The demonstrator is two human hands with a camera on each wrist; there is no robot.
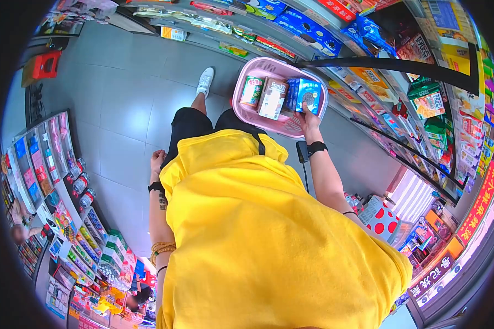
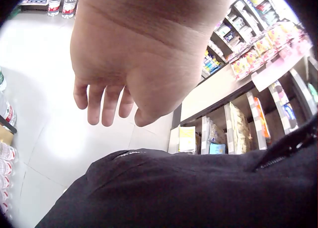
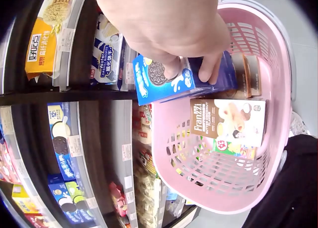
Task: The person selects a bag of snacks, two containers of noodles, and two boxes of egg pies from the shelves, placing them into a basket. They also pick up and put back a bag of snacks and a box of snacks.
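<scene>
My right hand [image 1: 311,119] grips a blue cookie box [image 3: 169,81] with a dark sandwich cookie pictured on it. In the right wrist view the fingers come down over the box, which lies across the rim of a pink shopping basket [image 3: 285,84]. Inside the basket are a brown-and-white Franzzi biscuit box [image 3: 231,119], a green-and-white package [image 1: 252,91] and brown packaging [image 3: 248,76]. My left hand [image 2: 134,74] hangs beside the dark shorts [image 2: 189,188], fingers loosely extended, holding nothing.
Shelves of packaged snacks [image 3: 44,39] stand close on the right, beside the basket. Across the grey tiled floor [image 1: 121,93], another shelf unit [image 1: 41,159] stands at the left with bottles [image 1: 81,183] along its side. A red container [image 1: 46,64] is at the upper left.
</scene>
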